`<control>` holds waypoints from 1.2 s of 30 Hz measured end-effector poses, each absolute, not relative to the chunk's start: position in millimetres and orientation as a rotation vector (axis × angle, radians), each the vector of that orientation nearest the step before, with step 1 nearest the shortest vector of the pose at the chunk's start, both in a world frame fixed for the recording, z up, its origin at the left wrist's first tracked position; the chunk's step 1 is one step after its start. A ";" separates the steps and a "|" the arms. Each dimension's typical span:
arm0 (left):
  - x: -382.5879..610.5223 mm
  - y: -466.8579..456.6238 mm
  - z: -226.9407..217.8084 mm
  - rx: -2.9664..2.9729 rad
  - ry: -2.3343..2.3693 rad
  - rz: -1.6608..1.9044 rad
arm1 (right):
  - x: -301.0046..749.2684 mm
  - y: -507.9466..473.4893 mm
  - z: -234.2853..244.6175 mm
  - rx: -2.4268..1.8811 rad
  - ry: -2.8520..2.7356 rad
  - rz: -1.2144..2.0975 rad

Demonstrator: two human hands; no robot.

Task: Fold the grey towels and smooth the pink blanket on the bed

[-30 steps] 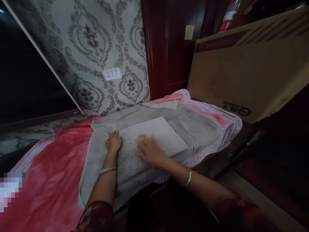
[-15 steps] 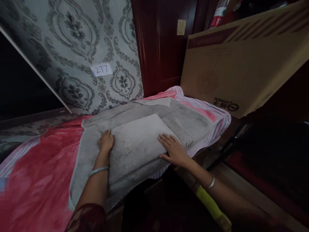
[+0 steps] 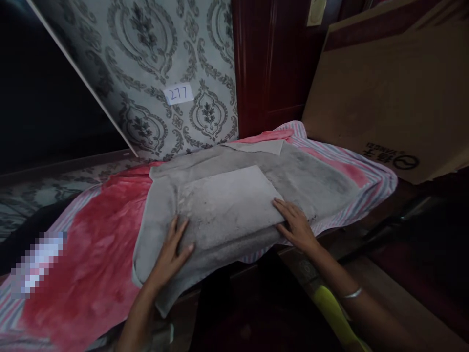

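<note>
- Left hand [image 3: 169, 259], head view: fingers and thumb spread, resting by the near left side of the pale panel [image 3: 230, 198]. Doesn't look like it's pinching anything.
- Right hand [image 3: 298, 227]: also spread, fingertips on the panel's right edge, thumb apart.
- The panel lies on top of the grey cloth [image 3: 315, 181], between the hands. Can't tell if it's a fold of that cloth or a separate piece.
- What's changed: half a second ago the left hand was bunched up at the panel's far left corner; now it's opened out and sits closer to the wearer. Right one's gone further out to the edge.
- So I'd say the panel is steadied from both sides, not gripped. It's still lying pretty flat, dark specks and all.
</note>
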State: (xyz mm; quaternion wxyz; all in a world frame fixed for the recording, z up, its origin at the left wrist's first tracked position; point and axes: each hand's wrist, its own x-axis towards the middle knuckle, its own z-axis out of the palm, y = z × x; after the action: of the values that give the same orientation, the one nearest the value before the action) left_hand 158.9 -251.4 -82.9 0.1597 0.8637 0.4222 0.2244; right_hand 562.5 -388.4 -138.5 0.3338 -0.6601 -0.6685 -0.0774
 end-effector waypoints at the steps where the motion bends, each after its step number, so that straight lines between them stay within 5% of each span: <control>1: 156.0 -260.4 -84.8 2.534 1.168 0.636 | 563.6 -388.1 -138.2 -1.711 -1.729 -0.201; 16: 148.2 -257.7 -88.2 2.770 1.143 0.599 | 586.3 -371.1 -127.5 -1.502 -1.677 -0.303; 36: 155.9 -197.1 -68.9 2.828 0.985 0.793 | 613.3 -331.0 -124.5 -1.472 -1.628 0.025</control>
State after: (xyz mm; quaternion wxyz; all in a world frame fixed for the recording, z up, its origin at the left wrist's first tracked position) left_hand 155.9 -197.1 -68.9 0.0219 0.9127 0.3179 0.2559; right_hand 613.3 -331.0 -124.5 0.4560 -0.5970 -0.6600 0.0101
